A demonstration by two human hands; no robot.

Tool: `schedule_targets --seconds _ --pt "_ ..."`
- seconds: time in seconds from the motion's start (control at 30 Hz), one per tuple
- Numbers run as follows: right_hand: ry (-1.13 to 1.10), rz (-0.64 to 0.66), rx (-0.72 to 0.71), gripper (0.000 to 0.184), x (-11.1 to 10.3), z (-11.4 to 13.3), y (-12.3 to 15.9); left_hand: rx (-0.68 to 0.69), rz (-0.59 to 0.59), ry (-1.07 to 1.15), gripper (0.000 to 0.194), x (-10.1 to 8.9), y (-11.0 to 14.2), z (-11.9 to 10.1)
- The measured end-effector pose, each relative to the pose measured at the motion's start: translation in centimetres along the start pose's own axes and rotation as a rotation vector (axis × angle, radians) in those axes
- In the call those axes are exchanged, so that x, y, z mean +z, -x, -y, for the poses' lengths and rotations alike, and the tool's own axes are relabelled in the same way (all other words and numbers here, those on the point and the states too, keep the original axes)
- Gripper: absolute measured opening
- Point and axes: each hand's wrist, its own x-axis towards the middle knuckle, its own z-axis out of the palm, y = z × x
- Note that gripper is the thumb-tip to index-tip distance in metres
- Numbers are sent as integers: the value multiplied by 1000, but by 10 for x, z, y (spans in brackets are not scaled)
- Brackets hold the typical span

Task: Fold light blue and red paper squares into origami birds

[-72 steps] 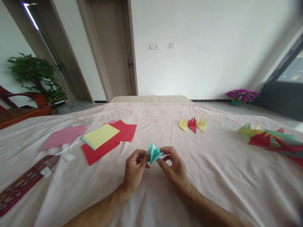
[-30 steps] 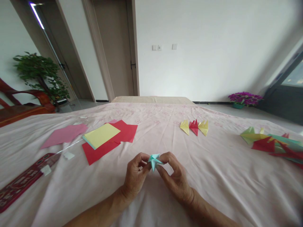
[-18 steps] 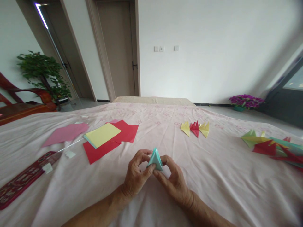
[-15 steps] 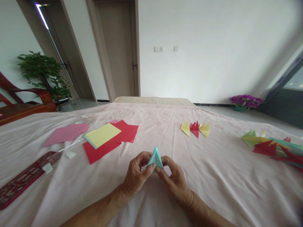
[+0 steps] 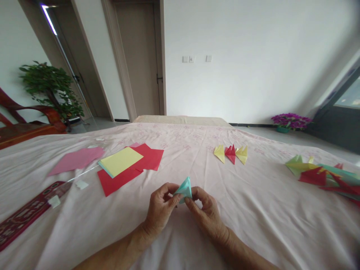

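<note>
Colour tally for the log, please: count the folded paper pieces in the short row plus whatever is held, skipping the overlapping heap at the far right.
Yellow folded pieces, in the row: 2
Red folded piece, between them: 1
Teal folded piece, held by left hand and right hand: 1
Total: 4

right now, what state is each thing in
Teal paper: folded to a point
Left hand: pinching teal paper
Right hand: pinching teal paper
Yellow sheet: flat
Red sheets: flat, overlapping
Pink sheets: flat
Paper trio: folded, lined up
Paper pile: folded, heaped
Floral cloth: wrinkled
Middle door: shut
</note>
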Motion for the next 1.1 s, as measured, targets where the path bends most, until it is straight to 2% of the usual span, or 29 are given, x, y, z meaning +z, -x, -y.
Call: schedule_targets --seconds 0.3,0.53,0.63,0.77,0.87,1.0,1.1 --pt "-6 -131 -22 11 -3 -2 -2 7 50 -21 20 3 2 -7" --pt "-39 -133 -21 17 0 -4 -2 -21 99 131 23 5 3 -5" --pt "-41 -119 -26 17 1 -3 -3 5 74 101 20 6 3 -3" --pt "9 -188 -62 14 -3 -3 -3 131 10 -86 14 1 2 1" --pt "29 -231 -95 17 -7 -2 -2 311 -1 -253 7 -5 -2 3" --pt "2 -257 -27 19 -4 2 0 534 -52 -421 13 -12 -9 1" --pt "-22 -256 25 21 3 5 -1 610 -59 -503 16 -13 -12 -1"
